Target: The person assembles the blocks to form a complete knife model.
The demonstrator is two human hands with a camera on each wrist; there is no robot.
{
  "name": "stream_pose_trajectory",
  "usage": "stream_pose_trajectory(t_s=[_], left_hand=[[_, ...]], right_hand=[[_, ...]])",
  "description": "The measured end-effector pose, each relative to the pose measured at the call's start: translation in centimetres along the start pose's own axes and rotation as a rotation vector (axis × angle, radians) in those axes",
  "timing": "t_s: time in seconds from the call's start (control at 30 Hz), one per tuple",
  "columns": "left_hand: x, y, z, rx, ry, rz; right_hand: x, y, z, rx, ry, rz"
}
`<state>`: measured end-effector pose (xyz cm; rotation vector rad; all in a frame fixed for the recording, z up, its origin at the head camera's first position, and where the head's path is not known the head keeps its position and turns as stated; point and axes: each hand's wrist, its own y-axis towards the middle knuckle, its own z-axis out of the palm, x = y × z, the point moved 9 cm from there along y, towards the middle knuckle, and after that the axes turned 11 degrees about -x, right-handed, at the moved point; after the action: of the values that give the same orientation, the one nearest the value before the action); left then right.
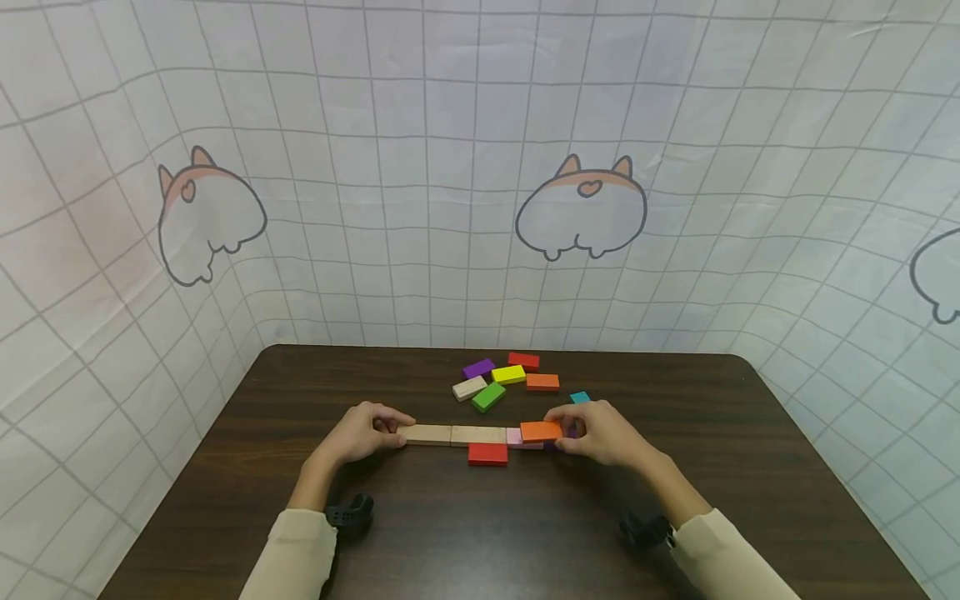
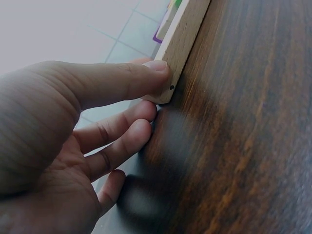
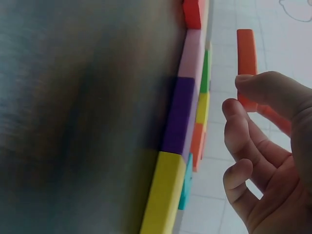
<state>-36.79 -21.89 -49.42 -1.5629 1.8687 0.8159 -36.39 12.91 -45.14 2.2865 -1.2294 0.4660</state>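
A row of flat blocks runs from side to side in the head view. At its left end my left hand (image 1: 363,433) pinches the tip of a plain wooden block (image 1: 427,434) between thumb and finger. A second plain block (image 1: 478,436) follows, then a pink block (image 1: 513,437). In the right wrist view a purple block (image 3: 180,114) and a yellow block (image 3: 165,190) continue the line. Above the row, my right hand (image 1: 603,433) grips an orange block (image 1: 540,431) by one end. A red block (image 1: 487,454) is at the near side of the row.
Behind the row lie several loose blocks: purple (image 1: 478,368), yellow (image 1: 508,375), red (image 1: 523,362), another orange one (image 1: 542,382), plain (image 1: 469,388) and green (image 1: 489,397). A teal block (image 1: 580,398) shows behind my right hand. A gridded curtain (image 1: 465,208) surrounds the dark table (image 1: 480,533).
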Motion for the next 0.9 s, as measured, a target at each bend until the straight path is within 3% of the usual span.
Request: stream_pose_trajectory(t_s=[0.4,0.9], left_hand=[[0.0,-0.1,0.0,-0.009,-0.001,-0.004],[0.2,0.0,0.0,-0.010,0.006,-0.008]], right_hand=[[-0.3,-2.1,1.9,0.079,-0.001,0.071],[0.4,-1.8,3.2,0.116,-0.025,0.096]])
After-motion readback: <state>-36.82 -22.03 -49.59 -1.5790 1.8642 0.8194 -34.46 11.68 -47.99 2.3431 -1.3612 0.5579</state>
